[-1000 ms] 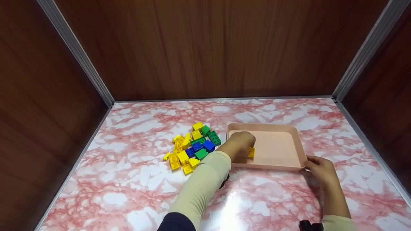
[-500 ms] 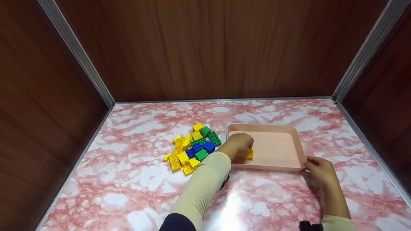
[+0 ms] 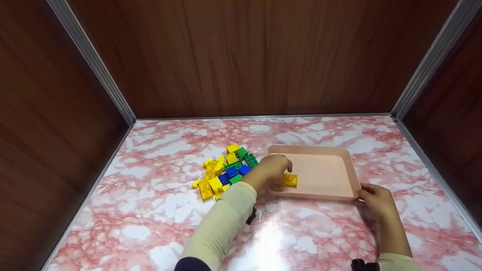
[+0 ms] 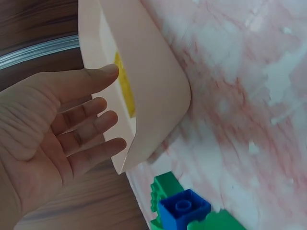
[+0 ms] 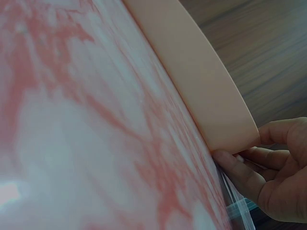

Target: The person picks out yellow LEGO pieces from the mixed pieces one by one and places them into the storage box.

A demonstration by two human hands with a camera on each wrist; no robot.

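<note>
Over the left end of the peach tray (image 3: 324, 171), the left hand (image 3: 274, 168) hovers with relaxed, parted fingers and nothing between them. A yellow brick (image 3: 290, 180) lies in the tray just beside that hand. In the left wrist view the left hand (image 4: 62, 120) is at the tray wall (image 4: 158, 81), the yellow brick (image 4: 125, 86) showing behind the thumb. The right hand (image 3: 378, 199) pinches the tray's near right corner. The right wrist view shows the right hand (image 5: 280, 167) with thumb and fingers at the tray corner (image 5: 211, 110).
Left of the tray lies a loose heap of yellow, green and blue bricks (image 3: 232, 172), partly hidden by the left forearm. In the left wrist view a blue brick (image 4: 183, 209) sits among green ones. Dark wood panels (image 3: 263, 56) wall the marbled table (image 3: 135, 226) at the back and sides.
The left hand has let go of the yellow brick and drawn back to the left, leaving more of the brick in sight. The right hand has stayed at the tray corner.
</note>
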